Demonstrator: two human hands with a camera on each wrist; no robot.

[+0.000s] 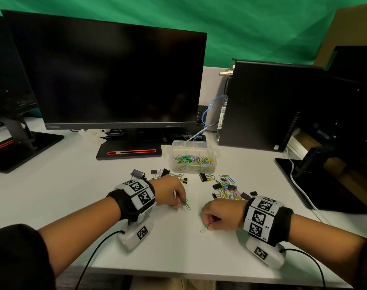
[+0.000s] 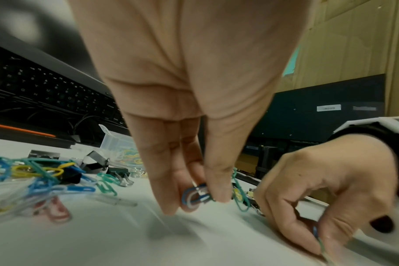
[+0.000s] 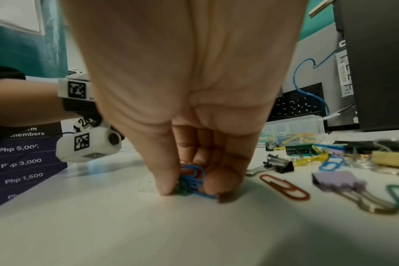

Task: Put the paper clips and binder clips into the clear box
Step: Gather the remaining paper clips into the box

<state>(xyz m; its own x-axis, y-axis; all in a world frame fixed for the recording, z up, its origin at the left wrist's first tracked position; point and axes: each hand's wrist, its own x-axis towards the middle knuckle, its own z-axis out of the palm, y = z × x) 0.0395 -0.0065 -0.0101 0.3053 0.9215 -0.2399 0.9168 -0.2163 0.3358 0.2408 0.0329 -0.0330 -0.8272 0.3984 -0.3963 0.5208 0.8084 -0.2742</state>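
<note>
The clear box [image 1: 193, 162] stands on the white desk [image 1: 94, 195] behind both hands, with several coloured paper clips inside. My left hand [image 1: 179, 203] pinches a few paper clips [image 2: 195, 196], blue and white among them, just above the desk. My right hand [image 1: 206, 223] pinches a small bunch of blue and green paper clips [image 3: 192, 181] against the desk. Loose paper clips and black binder clips [image 1: 226, 188] lie scattered between the hands and the box. A red paper clip [image 3: 285, 187] and a lilac binder clip [image 3: 337, 180] lie right of my right hand.
A large monitor [image 1: 115, 80] stands behind the box, its base [image 1: 129, 152] to the box's left. A black computer tower [image 1: 262, 105] stands at the right, with blue cables [image 1: 207, 114] beside it. Another monitor stand [image 1: 316, 185] sits at the far right.
</note>
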